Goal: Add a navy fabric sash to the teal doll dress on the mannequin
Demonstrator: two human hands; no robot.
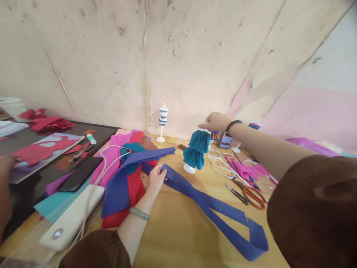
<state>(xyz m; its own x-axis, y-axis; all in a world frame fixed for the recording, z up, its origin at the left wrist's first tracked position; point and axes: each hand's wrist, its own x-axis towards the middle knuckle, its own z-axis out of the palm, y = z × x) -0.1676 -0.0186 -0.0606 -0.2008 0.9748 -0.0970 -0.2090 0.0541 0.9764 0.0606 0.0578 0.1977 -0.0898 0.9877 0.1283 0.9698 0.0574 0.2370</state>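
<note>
Pinching one end of a long, flat royal-blue fabric strip (188, 189) between thumb and fingers of left hand (156, 178). Running from there down and right across pale wooden table (173, 230), then folded back in a narrow loop at lower right.

Reaching with right hand (216, 122) to top of a white-based miniature dress form (189, 169) clad in a teal two-tier ruffled dress (193, 147). Can't tell whether gripping or only touching; view blocked by fingers.

Can't read any of the writing, too small or blurred: on small white-and-green tube (91, 139), on lit screen of upright smartphone (225, 141) right of the dress, on round lit display of white rectangular power bank (72, 219).

Can also see orange-handled scissors (254, 197) beside slim black snips (236, 194), right of the dress; red fabric (136, 190) and magenta fabric (114, 147) piled left of left hand; second dress form in white-and-blue stripes (163, 117) near wall; another person's blurred hand (5, 186) at left edge, close to a flat red cut-out (44, 149).
</note>
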